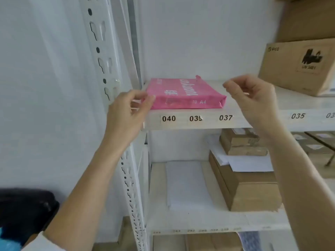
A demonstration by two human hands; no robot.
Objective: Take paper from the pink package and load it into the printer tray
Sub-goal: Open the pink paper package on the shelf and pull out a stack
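Left hand (126, 113) pinches the pink package (183, 93) — right hand (253, 98) hovers apart.

1 pink package (183, 94) between 2 hands: left hand (125, 113), right hand (253, 98). 4 fully readable number labels (169, 118) just below them. 1 cardboard box (297, 67) beyond the right hand, 2 stacked boxes (248, 176) beneath it.

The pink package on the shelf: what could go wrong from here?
Only the left hand touches the pink package, at one corner; the right hand hovers apart. Pulled one-handed, it may swing off the shelf edge. Its far end looks torn open, so sheets might slip out.
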